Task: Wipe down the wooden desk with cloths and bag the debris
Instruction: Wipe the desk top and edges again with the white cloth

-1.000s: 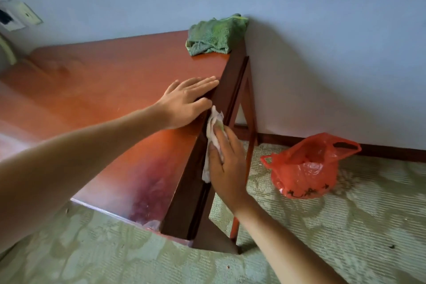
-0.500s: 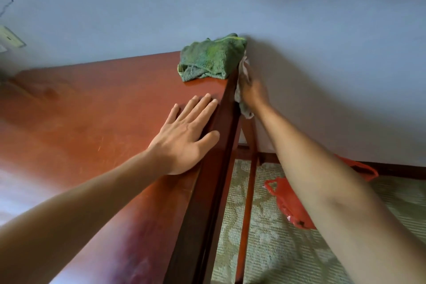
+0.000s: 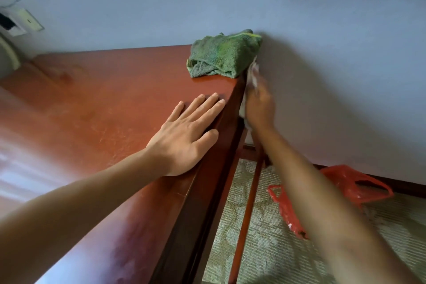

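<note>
Left hand [image 3: 184,138] lies flat, fingers straight, on the desk [image 3: 96,108] top near its right edge, grasping nothing. Right hand [image 3: 259,108], motion-blurred, presses a white cloth [image 3: 253,74] against the desk's right side at the far corner; fingers appear curled on it. Green cloth [image 3: 223,55] sits bunched on the far right corner; red bag [image 3: 345,187] lies on the floor, right of the desk.

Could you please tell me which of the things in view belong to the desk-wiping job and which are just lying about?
Part of the job:
- wooden desk, left hand flat on top
- white cloth, held against the desk's side by the right hand
- green towel on the desk's far corner
- red bag on the floor

Just lying about:
- wall socket
- patterned carpet
</note>
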